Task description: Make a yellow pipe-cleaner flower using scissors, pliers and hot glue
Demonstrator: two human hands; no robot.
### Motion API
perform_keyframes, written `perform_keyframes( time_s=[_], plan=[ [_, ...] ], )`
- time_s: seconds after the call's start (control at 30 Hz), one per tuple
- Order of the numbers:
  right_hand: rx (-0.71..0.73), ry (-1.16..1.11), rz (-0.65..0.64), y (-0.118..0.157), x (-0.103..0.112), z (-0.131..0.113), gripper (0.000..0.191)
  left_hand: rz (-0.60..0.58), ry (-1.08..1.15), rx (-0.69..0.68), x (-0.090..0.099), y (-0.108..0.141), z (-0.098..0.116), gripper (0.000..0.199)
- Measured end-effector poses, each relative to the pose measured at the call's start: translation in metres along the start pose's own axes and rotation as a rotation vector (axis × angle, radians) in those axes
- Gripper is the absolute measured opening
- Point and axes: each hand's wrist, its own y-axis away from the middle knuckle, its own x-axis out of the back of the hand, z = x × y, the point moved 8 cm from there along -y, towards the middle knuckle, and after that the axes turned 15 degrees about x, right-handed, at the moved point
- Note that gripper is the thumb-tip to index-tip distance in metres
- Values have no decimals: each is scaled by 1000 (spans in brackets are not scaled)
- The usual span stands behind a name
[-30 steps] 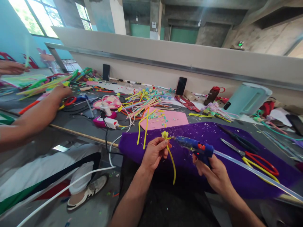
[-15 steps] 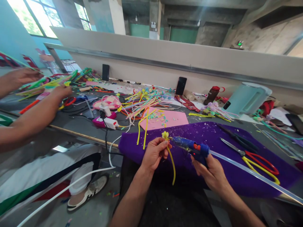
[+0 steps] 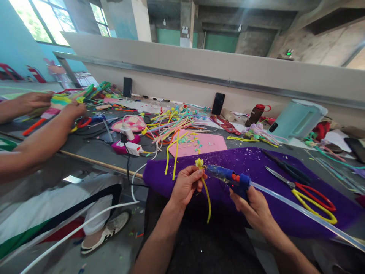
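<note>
Between the fingertips of my left hand (image 3: 186, 185) is a yellow pipe-cleaner flower (image 3: 199, 163), its long bent stem (image 3: 208, 201) hanging below. My right hand (image 3: 255, 205) grips a blue hot glue gun (image 3: 228, 175) with a small red light on it. The gun's nozzle points left and meets or nearly meets the underside of the flower; I cannot tell which. A long clear glue stick (image 3: 302, 209) sticks out of the gun's back end. Under both hands spreads a purple cloth (image 3: 248, 156) strewn with small scraps.
Red-and-yellow scissors (image 3: 313, 199) and black-handled ones (image 3: 288, 169) lie right on the cloth. Behind are a pink sheet (image 3: 212, 142), piled pipe cleaners (image 3: 176, 123), a phone (image 3: 218, 103) and a bottle (image 3: 255, 114). A power strip (image 3: 128, 147) and a co-worker's arms (image 3: 42, 146) are left.
The glue gun has shifted very slightly left in my right hand, and its glue stick dips a little lower. The co-worker's far hand has moved down and toward the other hand. My left hand stays put.
</note>
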Motion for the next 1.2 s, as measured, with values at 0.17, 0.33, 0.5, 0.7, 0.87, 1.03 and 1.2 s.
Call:
perform_keyframes(
  time_s=[0.17,0.33,0.5,0.7,0.87,1.03,1.2],
  plan=[
    [-15,-22,14,1,0,1,18,-7,4,2,0,0,0,20],
    [-59,-156,61,3,2,2,14,-9,15,2,0,0,0,20],
    [-67,-383,166,-3,10,-3,16,-9,21,-8,0,0,1,21],
    [-286,-492,155,-15,7,44,25,-22,17,-18,0,-1,1,19],
    [-402,-539,92,-23,0,90,33,-33,11,-16,0,0,0,16],
    [-359,-215,-85,-23,0,107,38,-50,17,-13,-3,2,2,18],
    [-34,340,113,-33,30,62,31,-70,43,40,-9,4,-2,19]
  ],
)
